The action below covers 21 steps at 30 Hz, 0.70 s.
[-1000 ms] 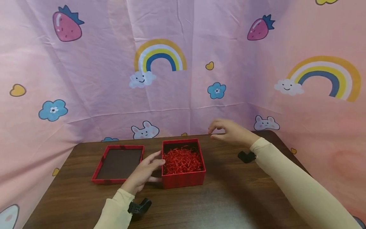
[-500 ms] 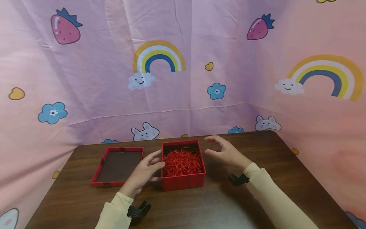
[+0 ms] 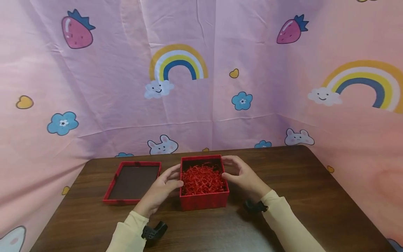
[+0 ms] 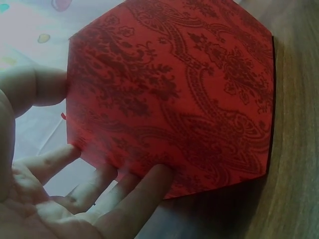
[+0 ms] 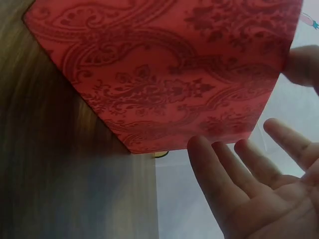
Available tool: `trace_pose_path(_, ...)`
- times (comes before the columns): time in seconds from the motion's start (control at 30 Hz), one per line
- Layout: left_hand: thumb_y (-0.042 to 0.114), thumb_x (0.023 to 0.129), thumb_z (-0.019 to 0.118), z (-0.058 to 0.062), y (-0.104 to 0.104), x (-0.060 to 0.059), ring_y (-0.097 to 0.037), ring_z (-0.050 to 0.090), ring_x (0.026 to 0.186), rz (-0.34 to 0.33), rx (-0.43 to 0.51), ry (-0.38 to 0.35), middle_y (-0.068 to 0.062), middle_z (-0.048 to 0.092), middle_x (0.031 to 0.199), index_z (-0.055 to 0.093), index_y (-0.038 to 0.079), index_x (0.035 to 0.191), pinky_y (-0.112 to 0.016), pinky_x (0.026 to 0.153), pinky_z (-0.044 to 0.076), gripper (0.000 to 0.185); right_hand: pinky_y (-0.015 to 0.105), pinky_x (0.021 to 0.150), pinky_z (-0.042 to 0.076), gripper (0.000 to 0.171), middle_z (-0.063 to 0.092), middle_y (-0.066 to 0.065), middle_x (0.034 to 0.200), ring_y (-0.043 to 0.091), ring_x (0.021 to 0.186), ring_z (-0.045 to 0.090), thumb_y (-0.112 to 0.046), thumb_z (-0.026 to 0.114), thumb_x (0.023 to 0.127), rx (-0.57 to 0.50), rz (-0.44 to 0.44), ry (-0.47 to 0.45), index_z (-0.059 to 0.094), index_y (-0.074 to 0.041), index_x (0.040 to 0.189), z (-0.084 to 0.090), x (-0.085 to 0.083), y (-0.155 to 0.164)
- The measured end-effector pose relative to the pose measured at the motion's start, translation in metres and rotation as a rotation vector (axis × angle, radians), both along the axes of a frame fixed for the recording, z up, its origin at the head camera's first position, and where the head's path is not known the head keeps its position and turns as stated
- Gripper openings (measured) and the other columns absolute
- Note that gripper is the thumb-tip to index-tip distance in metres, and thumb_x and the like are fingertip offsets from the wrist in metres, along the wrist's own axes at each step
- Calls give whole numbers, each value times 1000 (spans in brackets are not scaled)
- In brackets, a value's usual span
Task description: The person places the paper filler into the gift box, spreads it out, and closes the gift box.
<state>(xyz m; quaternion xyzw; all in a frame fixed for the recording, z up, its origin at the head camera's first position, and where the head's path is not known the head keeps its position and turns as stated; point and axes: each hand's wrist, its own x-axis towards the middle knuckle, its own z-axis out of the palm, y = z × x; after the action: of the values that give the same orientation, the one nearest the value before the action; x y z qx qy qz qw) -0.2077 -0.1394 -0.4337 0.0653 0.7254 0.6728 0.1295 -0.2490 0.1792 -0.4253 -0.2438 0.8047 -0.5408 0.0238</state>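
A red box (image 3: 204,202) with a darker paisley-like pattern stands on the wooden table, filled with red paper shreds (image 3: 203,179). My left hand (image 3: 160,190) is at its left wall; in the left wrist view the fingertips (image 4: 158,174) lie against the patterned side and the thumb meets the rim. On the opposite side, my right hand (image 3: 245,176) has its thumb at the right rim. Its extended fingers (image 5: 202,154) reach along the patterned wall in the right wrist view. Neither hand curls round anything.
To the left lies a red-rimmed box lid (image 3: 135,182) with its dark inside facing up, partly behind the left hand. A pastel curtain (image 3: 189,115) printed with rainbows and flowers hangs behind the brown wooden table (image 3: 299,203) and along both sides.
My right hand has come down and left from the table's far right to the box's right side. The left hand stays at the left wall; the box has not moved on the table.
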Motion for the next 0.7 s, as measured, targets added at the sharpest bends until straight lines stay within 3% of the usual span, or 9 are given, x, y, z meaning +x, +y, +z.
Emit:
trace_pose_path(0.33, 27, 88, 68, 1, -1, 0, -28, 52, 120, 11, -18, 5, -10, 39, 145, 36, 29, 145, -50, 95, 46, 66, 45, 99, 44, 58, 44, 12, 141, 26, 125, 49, -25, 67, 89, -14, 72, -43, 41, -12, 140, -2, 0, 0)
trace_pose_path(0.57, 27, 86, 71, 0, 0, -1, -26, 51, 121, 16, -21, 13, -8, 42, 142, 38, 32, 143, -50, 97, 44, 66, 57, 102, 37, 58, 41, 13, 143, 31, 130, 42, -14, 67, 89, -93, 63, -41, 40, -9, 140, -7, 1, -1)
trace_pose_path(0.7, 28, 85, 71, -2, -1, 0, -24, 52, 121, 24, -25, 3, -8, 43, 142, 39, 34, 142, -50, 98, 43, 65, 60, 103, 32, 59, 41, 12, 144, 30, 131, 40, -17, 66, 90, -104, 78, -35, 39, -10, 141, -11, 2, -1)
